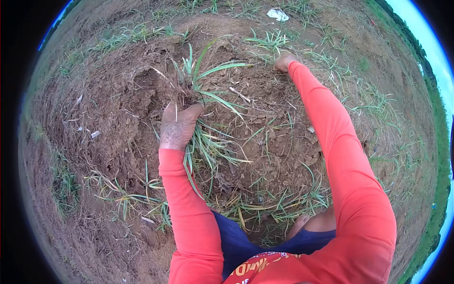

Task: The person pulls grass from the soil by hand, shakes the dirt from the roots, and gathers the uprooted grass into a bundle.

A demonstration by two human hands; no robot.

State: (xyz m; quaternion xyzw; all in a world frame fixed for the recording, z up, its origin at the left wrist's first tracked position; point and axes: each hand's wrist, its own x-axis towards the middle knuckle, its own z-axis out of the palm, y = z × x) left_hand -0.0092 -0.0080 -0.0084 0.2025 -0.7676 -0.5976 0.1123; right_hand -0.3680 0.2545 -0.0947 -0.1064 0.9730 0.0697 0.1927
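Observation:
My left hand [178, 125], dusted with soil, is closed round a bunch of uprooted grass [198, 83]. Its roots and clinging dirt show above the fingers, and long green blades spread to the right and below the wrist. Farther up and to the right, my right hand [285, 61] reaches down to the base of a green grass tuft [272, 43] growing in the soil. Its fingers are curled and partly hidden, so what they hold is not clear.
Brown, clumpy soil [265, 106] lies between the hands. More grass [125, 196] grows at the lower left. A white scrap [277, 14] lies at the top. My bare foot [299, 225] is near the bottom, and small pale bits dot the ground.

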